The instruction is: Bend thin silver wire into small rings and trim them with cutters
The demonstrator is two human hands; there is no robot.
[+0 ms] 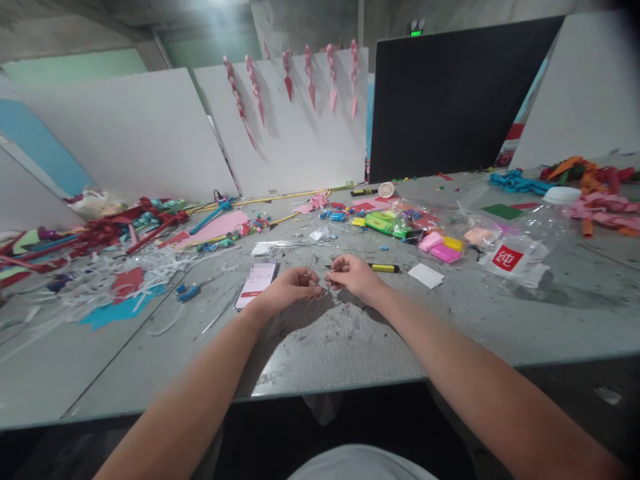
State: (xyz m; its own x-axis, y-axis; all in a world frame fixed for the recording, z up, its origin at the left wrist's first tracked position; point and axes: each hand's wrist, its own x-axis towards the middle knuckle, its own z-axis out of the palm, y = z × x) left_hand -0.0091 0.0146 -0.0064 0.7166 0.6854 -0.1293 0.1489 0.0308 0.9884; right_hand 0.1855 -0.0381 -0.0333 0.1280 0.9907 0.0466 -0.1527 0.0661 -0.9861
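- Phone (256,285): screen text partly pixelated.
- Your left hand (296,287): fingertips pinching the strand.
- Strand (324,285): thin, between your hands.
- Your right hand (354,277): likewise pinching it.
- Marker (384,268): lettering illegible.
- Bottle (553,217): red label (507,257), white character resembling 纯.

Left hand (295,285), right hand (356,277), both pinching thin strand (325,287) (details blurred), phone (256,283) nearby

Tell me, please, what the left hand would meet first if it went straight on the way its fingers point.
The left hand would probably meet the right hand, just past the thin clear piece they seem to pinch; exact depth is unclear.
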